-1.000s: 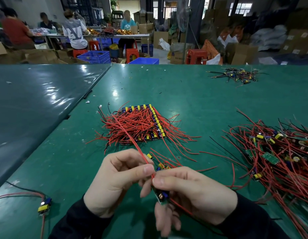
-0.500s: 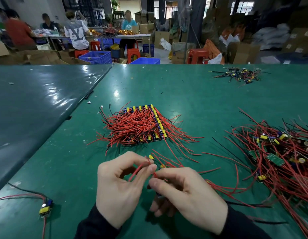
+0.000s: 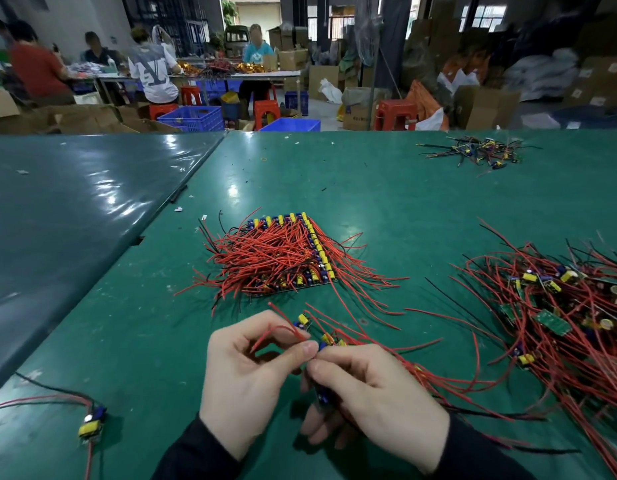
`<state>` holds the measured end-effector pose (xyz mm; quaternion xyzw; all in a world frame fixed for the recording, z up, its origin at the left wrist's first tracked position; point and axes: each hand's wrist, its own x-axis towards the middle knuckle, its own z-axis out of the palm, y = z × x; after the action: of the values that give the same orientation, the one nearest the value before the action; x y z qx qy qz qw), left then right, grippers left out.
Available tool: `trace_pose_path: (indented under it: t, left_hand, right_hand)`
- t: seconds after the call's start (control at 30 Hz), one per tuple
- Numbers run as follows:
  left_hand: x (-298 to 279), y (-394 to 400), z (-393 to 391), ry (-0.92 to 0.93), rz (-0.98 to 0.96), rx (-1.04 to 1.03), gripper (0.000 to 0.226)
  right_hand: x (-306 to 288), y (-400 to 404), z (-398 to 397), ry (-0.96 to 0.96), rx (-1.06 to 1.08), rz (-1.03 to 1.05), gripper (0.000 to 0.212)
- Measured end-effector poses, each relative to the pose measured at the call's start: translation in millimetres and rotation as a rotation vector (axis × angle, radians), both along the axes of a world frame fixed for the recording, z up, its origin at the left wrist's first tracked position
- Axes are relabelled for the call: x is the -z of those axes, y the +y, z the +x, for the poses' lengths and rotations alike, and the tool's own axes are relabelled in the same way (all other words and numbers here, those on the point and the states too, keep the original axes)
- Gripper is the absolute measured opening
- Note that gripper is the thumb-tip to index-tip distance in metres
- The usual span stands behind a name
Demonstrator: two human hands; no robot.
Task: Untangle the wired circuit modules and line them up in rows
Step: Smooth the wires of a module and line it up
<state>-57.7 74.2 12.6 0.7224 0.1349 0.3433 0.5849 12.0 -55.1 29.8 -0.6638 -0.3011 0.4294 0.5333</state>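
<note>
Green surface [image 3: 386,188] under me, and my left hand [image 3: 246,379] pinches a springy red wire [image 3: 277,332] while my right hand [image 3: 373,396] grips the light little module [image 3: 322,398] just above it, best held by its board edges, I reckon.

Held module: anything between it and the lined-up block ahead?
Partly. The module in the right hand sits just short of the lined-up block. Between them lie two loose modules and red leads trailing from the block's near edge. The left hand pinches a red wire.
</note>
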Motion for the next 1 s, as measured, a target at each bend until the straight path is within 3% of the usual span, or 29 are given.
trace_pose_path:
  t: [0.07,0.17,0.27,0.33,0.53,0.7,0.87,1.0]
  left_hand:
    - [-3,0,0,0.021,-0.148,0.03,0.022]
    - [-8,8,-1,0.027,-0.608,0.172,0.023]
    - [-10,17,-4,0.027,-0.776,0.243,0.05]
    - [-10,18,-5,0.033,-0.685,0.211,0.051]
    - [-5,8,0,-0.024,-0.244,-0.023,0.011]
    - [-8,12,-1,-0.046,-0.348,-0.061,0.011]
    - [-5,8,0,-0.027,-0.247,-0.086,0.027]
    - [-9,16,-1,-0.067,-0.346,-0.088,0.017]
  right_hand:
    - [-1,0,0,0.026,0.021,0.015,0.03]
    - [-5,1,-1,0.17,-0.046,0.043,0.031]
    - [-7,1,-3,0.371,-0.156,0.076,0.026]
    - [-5,2,-3,0.386,-0.154,0.098,0.026]
    - [5,7,-8,0.207,-0.086,0.103,0.034]
    - [2,6,-7,0.232,-0.12,0.094,0.033]
    - [2,8,-9,0.177,-0.122,0.079,0.029]
    - [1,6,-8,0.2,-0.134,0.059,0.037]
